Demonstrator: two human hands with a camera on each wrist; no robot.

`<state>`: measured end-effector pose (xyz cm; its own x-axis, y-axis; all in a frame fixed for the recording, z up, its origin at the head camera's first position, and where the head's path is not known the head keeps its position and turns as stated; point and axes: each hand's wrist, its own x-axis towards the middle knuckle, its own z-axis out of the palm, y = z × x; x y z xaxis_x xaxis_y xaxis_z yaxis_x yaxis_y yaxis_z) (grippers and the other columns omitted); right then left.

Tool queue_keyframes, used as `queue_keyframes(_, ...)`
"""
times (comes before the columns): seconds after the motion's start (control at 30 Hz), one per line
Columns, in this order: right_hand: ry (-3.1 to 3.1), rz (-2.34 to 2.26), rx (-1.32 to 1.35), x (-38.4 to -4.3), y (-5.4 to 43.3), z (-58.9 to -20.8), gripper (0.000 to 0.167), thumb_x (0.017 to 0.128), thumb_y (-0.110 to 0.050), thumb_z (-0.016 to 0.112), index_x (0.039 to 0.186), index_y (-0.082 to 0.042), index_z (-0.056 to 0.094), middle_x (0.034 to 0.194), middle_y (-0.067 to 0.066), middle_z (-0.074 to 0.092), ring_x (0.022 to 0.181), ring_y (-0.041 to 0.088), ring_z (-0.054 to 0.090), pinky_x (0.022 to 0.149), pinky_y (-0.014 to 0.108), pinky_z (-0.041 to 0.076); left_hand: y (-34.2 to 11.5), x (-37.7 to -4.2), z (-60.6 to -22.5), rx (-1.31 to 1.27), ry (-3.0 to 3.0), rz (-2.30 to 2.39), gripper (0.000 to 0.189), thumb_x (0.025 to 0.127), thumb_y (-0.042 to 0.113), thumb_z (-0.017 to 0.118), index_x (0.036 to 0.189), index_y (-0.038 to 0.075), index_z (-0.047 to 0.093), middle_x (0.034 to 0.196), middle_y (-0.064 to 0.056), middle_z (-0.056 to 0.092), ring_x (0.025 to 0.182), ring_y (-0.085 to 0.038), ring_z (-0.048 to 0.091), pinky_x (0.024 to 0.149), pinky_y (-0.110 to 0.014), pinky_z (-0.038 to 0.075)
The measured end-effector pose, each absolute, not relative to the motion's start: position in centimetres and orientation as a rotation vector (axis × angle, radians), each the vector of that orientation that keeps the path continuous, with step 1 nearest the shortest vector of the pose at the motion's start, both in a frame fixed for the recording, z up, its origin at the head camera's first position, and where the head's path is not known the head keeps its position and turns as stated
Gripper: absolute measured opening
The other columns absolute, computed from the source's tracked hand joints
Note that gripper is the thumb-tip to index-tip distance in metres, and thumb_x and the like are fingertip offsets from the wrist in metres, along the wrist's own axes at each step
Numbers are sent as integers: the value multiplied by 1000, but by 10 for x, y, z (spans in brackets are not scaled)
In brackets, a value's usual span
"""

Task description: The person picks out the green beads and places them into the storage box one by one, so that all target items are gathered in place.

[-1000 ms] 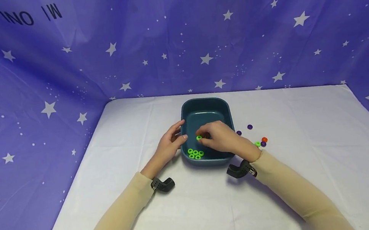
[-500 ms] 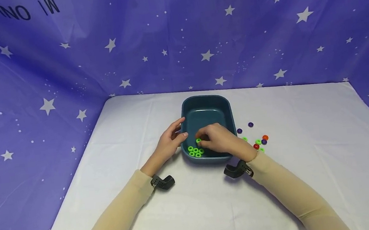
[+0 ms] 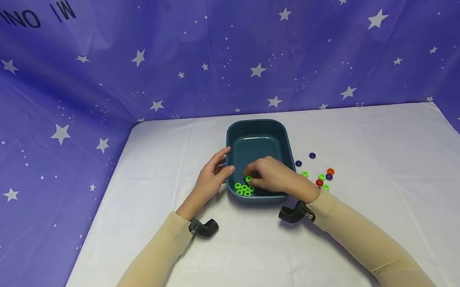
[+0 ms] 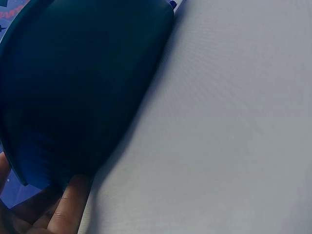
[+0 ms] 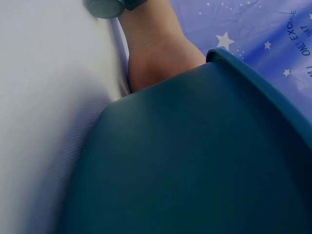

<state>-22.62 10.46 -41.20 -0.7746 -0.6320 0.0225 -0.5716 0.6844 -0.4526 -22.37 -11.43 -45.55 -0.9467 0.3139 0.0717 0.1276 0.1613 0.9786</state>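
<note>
Green bead [image 3: 248, 179], right fingers [image 3: 252, 166] partly covering it

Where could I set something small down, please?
The white fabric tablecloth looks bare between the beige sleeves, in front of the teal rectangular container, and right of the scattered round coloured beads. It is crowded along the container's right side, and inside its near-left corner, where green rings lie beside the right hand.
</note>
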Motion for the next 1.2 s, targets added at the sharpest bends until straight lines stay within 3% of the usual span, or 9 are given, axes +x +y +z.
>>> queue_keyframes(0.57,2717,-669,-980,-225,104,-413,23,91,-8,72,113,-4,76,106,8,78,94,17,71,87,39,60,-114,-223,-456,445,2281,1899,59,102,16,59,158,17,38,155,-23,45,137,-39,55,98,-49,59)
queue_keyframes(0.87,2701,-635,-981,-225,105,-410,22,92,-11,72,112,-6,77,107,6,79,101,20,73,89,41,60,-115,-225,-459,480,2290,1889,59,103,18,58,159,15,37,156,-23,43,138,-40,54,98,-50,59)
queue_keyframes(1.2,2672,-658,-1034,-226,105,-411,20,92,-10,70,110,-6,78,106,5,79,99,20,73,88,40,60,-114,-226,-459,466,2275,1889,62,104,15,57,160,13,33,158,-26,39,139,-42,51,100,-53,57)
